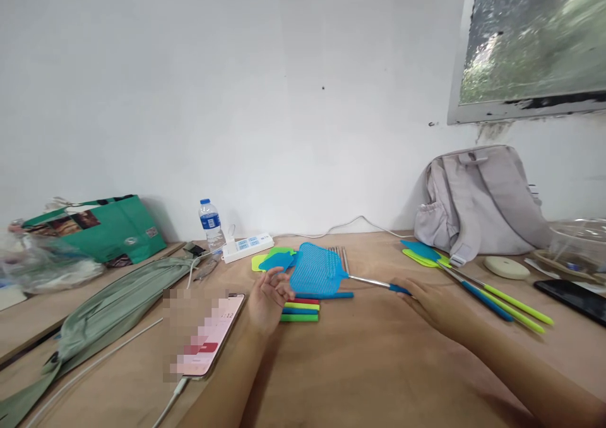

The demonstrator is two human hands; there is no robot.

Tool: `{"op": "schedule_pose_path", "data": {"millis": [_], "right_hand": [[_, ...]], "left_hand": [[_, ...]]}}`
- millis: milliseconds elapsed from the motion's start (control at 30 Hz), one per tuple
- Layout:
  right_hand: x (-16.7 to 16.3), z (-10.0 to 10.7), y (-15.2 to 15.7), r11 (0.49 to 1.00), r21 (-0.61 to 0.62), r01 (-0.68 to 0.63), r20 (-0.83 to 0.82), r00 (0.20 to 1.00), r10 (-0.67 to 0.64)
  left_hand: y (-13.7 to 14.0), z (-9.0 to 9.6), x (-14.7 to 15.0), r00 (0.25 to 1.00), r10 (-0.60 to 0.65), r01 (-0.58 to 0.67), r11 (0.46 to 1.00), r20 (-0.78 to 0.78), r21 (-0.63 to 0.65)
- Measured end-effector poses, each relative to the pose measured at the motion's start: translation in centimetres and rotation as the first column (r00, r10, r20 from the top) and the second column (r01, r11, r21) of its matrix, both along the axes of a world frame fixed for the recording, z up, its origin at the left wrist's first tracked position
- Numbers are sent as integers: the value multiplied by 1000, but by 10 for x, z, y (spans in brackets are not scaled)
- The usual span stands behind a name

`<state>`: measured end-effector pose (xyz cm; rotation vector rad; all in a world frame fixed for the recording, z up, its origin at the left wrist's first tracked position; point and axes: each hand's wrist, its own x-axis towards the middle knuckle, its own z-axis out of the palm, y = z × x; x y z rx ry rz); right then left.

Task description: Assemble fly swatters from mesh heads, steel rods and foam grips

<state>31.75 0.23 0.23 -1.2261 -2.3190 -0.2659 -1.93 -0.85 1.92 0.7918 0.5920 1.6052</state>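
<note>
Blue fly swatter lies flat mid-table on the plywood table, its perforated plastic head toward the wall, thin metal shaft running right to a blue grip. Right hand rests at that grip end, fingers closed on it. Left hand hovers palm-up at the head's near-left edge, fingers loosely open, holding nothing. Coloured handles lie stacked just below. Bare board stretches toward the near edge. Phone lies left.
</note>
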Motion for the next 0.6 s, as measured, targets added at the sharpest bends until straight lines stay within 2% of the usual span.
{"op": "schedule_pose_path", "data": {"millis": [100,233,333,433,600], "right_hand": [[21,-2,7,996,49,71,-63,996,-68],[63,-16,28,984,14,177,-88,981,-175],[91,-30,43,923,-70,379,-51,923,-382],[104,-37,48,883,-104,458,-3,887,-461],[101,-37,44,840,-114,531,52,847,-528]], "left_hand": [[8,-7,-10,981,190,-188,981,-43,52],[14,-13,-15,918,389,-387,921,-84,36],[15,-13,-13,893,441,-441,897,-90,21],[15,-13,-12,863,489,-489,871,-126,32],[15,-15,-11,802,538,-535,840,-259,89]]}}
